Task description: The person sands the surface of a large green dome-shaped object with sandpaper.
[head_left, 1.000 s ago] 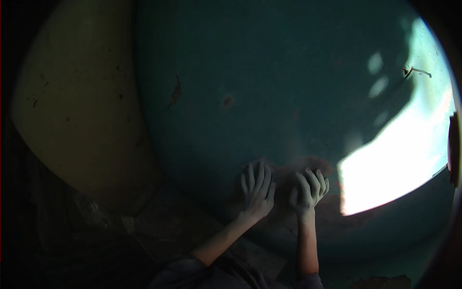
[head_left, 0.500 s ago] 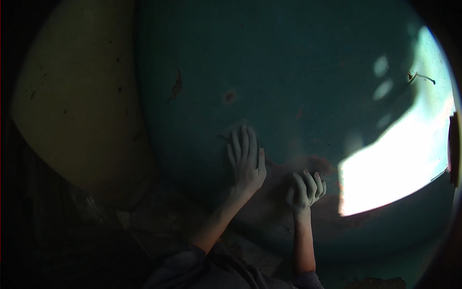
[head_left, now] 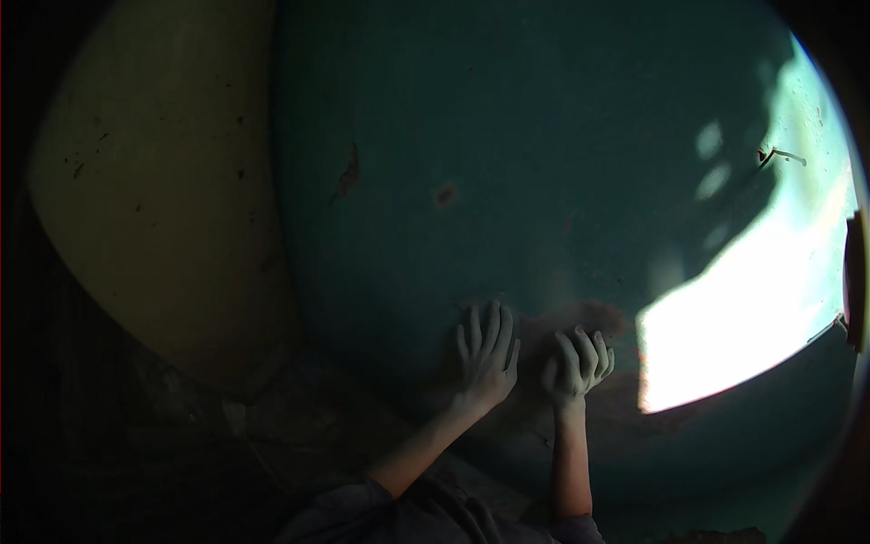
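Observation:
My left hand (head_left: 485, 358) lies flat on a teal painted surface (head_left: 544, 163), fingers stretched and close together, at the left edge of a brownish worn patch (head_left: 589, 317). It is too dark to tell whether anything lies under the palm. My right hand (head_left: 577, 365) rests just to its right on the same patch. Its fingers are curled, and whether they hold something is hidden. The two hands are nearly touching.
A cream-coloured panel (head_left: 154, 199) adjoins the teal surface on the left. A bright sunlit patch (head_left: 743, 317) falls on the right, with a small bent nail or wire (head_left: 779, 156) above it. Small chips (head_left: 347, 177) mark the paint. The lower left is dark.
My left hand slid up the teal surface half a second ago and has come back down beside the right hand. The right hand has barely moved.

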The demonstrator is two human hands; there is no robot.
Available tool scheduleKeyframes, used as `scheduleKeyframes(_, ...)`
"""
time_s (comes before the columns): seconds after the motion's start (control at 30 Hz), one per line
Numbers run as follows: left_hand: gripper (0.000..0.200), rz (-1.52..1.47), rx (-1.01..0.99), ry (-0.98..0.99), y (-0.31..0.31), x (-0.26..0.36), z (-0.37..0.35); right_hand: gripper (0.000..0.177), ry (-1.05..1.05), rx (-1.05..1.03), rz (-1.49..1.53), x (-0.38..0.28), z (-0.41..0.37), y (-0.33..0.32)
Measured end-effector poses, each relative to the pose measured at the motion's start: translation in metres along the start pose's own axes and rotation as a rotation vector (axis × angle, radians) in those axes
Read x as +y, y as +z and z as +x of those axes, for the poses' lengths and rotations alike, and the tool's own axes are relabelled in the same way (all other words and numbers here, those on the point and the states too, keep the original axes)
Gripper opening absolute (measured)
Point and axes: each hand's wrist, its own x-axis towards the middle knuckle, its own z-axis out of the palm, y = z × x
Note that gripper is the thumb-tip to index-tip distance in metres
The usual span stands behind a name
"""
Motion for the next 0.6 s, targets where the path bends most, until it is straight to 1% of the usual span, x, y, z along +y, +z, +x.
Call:
scheduleKeyframes(0.03, 0.063, 0.001, 0.008, 0.005, -0.006, -0.001, 0.008, 0.026, -0.005, 0.003, -0.004, 0.001, -0.001, 0.002)
scheduleKeyframes(0.1, 0.061, 0.049, 0.049, -0.066, -0.034, -0.004, 0.035, 0.026, -0.01, 0.004, -0.013, 0.002, 0.001, 0.004)
scheduleKeyframes(0.13, 0.059, 0.026, 0.123, -0.082, -0.053, -0.008, 0.059, 0.026, -0.002, -0.004, 0.003, 0.001, 0.003, 0.003)
scheduleKeyframes(0.17, 0.059, 0.021, 0.111, -0.086, -0.057, -0.01, 0.062, 0.026, 0.004, -0.017, 0.019, 0.0, 0.002, -0.002)
scheduleKeyframes(0.23, 0.059, -0.033, 0.159, -0.04, -0.06, -0.012, 0.067, 0.026, 0.009, -0.032, 0.016, -0.001, 0.0, -0.006)
scheduleKeyframes(0.27, 0.058, -0.016, 0.117, -0.067, -0.045, -0.012, 0.05, 0.026, 0.021, -0.028, 0.016, -0.003, 0.002, -0.002)
scheduleKeyframes(0.3, 0.058, -0.012, 0.123, -0.059, -0.031, -0.008, 0.03, 0.026, 0.023, -0.017, 0.016, -0.006, 0.004, -0.001)
scheduleKeyframes(0.33, 0.057, 0.048, 0.057, -0.054, -0.017, -0.003, 0.008, 0.027, 0.045, -0.024, 0.02, -0.008, 0.005, -0.003)
scheduleKeyframes(0.37, 0.055, 0.107, -0.005, -0.051, -0.017, 0.003, 0.002, 0.027, 0.062, -0.03, 0.026, -0.009, 0.006, -0.002)
scheduleKeyframes(0.4, 0.057, 0.082, -0.061, -0.051, -0.018, -0.002, 0.006, 0.027, 0.06, -0.029, 0.025, -0.01, 0.007, -0.001)
scheduleKeyframes(0.43, 0.057, 0.078, -0.062, -0.056, -0.032, -0.003, 0.023, 0.028, 0.067, -0.034, 0.023, -0.01, 0.007, -0.002)
scheduleKeyframes(0.5, 0.058, 0.108, 0.156, -0.036, -0.058, -0.008, 0.059, 0.028, 0.075, -0.042, 0.023, -0.013, 0.006, -0.005)
scheduleKeyframes(0.57, 0.059, 0.116, 0.202, -0.021, -0.046, -0.008, 0.056, 0.03, 0.097, -0.062, 0.037, -0.013, 0.008, -0.007)
scheduleKeyframes(0.6, 0.059, 0.074, 0.17, -0.01, -0.037, -0.005, 0.041, 0.03, 0.096, -0.052, 0.038, -0.012, 0.011, -0.005)
